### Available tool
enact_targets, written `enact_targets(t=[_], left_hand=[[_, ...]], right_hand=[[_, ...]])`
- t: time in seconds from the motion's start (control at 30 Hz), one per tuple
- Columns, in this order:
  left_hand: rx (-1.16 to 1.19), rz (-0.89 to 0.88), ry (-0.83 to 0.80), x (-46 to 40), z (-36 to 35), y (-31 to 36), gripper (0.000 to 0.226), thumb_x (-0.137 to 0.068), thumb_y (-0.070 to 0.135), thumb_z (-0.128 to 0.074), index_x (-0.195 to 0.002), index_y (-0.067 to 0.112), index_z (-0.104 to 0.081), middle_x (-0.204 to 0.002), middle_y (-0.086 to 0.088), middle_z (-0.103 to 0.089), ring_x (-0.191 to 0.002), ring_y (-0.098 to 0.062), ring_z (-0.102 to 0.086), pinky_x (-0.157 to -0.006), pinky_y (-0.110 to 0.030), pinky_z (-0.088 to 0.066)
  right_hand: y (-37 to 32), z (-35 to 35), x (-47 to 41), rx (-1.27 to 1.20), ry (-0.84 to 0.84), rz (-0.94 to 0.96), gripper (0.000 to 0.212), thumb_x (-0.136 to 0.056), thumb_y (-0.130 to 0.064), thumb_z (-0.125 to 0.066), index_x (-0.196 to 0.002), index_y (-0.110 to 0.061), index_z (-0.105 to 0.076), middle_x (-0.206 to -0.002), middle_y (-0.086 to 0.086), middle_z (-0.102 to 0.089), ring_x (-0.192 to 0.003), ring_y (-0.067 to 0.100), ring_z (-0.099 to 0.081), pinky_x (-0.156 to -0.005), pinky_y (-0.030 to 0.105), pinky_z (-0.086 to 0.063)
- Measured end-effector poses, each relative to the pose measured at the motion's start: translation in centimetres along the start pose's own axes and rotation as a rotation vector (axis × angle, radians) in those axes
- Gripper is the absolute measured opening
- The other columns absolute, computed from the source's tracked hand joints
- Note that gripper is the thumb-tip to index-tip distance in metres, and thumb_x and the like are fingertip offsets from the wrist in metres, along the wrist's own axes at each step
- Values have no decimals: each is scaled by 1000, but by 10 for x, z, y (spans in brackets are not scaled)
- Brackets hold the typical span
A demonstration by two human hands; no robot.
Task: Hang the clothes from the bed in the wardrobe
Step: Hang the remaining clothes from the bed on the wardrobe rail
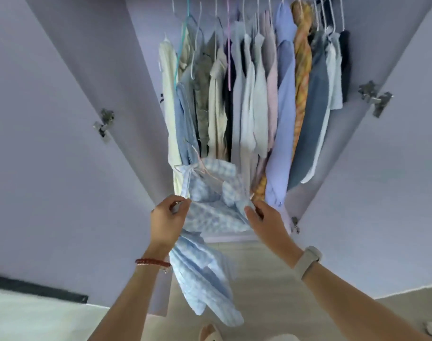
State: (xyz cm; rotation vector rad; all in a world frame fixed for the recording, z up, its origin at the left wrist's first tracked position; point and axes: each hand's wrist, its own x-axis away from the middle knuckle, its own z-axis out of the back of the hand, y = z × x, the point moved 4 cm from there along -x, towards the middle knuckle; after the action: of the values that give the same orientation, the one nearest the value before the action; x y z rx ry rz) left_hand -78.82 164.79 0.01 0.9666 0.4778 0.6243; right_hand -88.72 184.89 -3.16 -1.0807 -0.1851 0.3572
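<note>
We are readying a checked shirt in front of the open wardrobe.

Our left hand and right hand are each pinching an edge, spreading it so its pink hanger is sitting straight.

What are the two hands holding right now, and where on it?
Both hold the light blue checked shirt in front of the open wardrobe: the left hand pinches its left shoulder edge, the right hand grips the right shoulder edge.

Both arms reach forward; left grip and right grip seemingly pinching cloth
</note>
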Motion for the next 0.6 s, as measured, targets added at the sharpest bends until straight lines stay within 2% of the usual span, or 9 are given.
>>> enact_targets(t=[0.13,0.27,0.37,0.5,0.6], left_hand=[[72,-5,167,-55,50,1,10,-85,12,-63,-75,12,-64,-78,2,-64,-73,-15,-57,-69,-25,-43],[111,-9,282,-109,84,13,11,-85,15,-61,-75,18,-63,-81,7,-64,-79,-14,-57,-73,-26,-43],[140,-29,392,-150,102,24,12,-86,17,-59,-75,21,-60,-76,8,-62,-77,-15,-56,-72,-25,-40],[156,-105,487,-205,115,44,11,-87,18,-58,-77,21,-59,-72,15,-58,-74,-12,-54,-69,-22,-37],[145,-132,530,-249,116,57,9,-87,17,-58,-79,18,-58,-76,8,-60,-74,-13,-53,-70,-23,-38]], right_hand=[[-58,-47,-49,-21,-38,83,31,-89,-13,-53,-63,-7,-37,-53,-1,-30,-49,7,-26,-48,15,-28],[-119,-81,-96,-109,-53,140,44,-89,-11,-53,-53,-16,-28,-51,-4,-26,-49,6,-25,-46,17,-26],[-159,-103,-136,-232,-84,99,43,-91,-14,-49,-53,-17,-30,-51,-5,-28,-49,7,-28,-47,16,-25],[-201,-129,-195,-387,-94,0,33,-92,-14,-42,-59,-15,-41,-58,-1,-42,-55,13,-40,-60,29,-34],[-232,-148,-243,-484,-74,-22,26,-91,-13,-38,-65,-18,-44,-68,1,-46,-64,20,-42,-65,32,-35]])
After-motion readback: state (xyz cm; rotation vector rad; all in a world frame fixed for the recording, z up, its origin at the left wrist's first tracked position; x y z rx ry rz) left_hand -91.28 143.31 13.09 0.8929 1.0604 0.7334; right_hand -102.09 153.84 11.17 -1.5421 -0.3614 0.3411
